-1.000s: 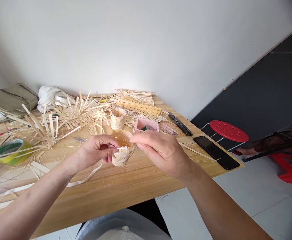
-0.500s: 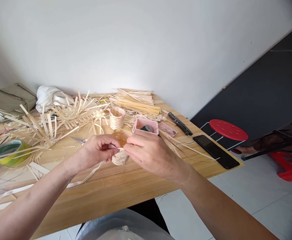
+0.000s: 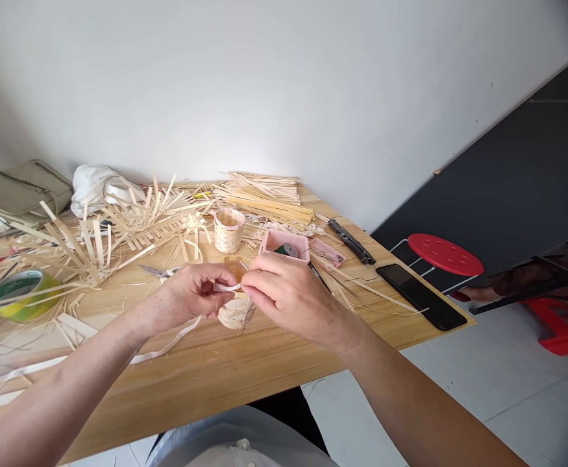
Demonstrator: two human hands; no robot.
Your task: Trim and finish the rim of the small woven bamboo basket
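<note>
The left hand [image 3: 189, 292] and right hand [image 3: 293, 292] pinch a bamboo strip [image 3: 226, 287] over a small woven bamboo basket [image 3: 235, 313].

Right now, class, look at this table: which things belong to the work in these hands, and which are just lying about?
In the work: left hand, right hand, small woven basket, pale strip.

Lying about: scissors, tape roll, phone, red stool.
</note>
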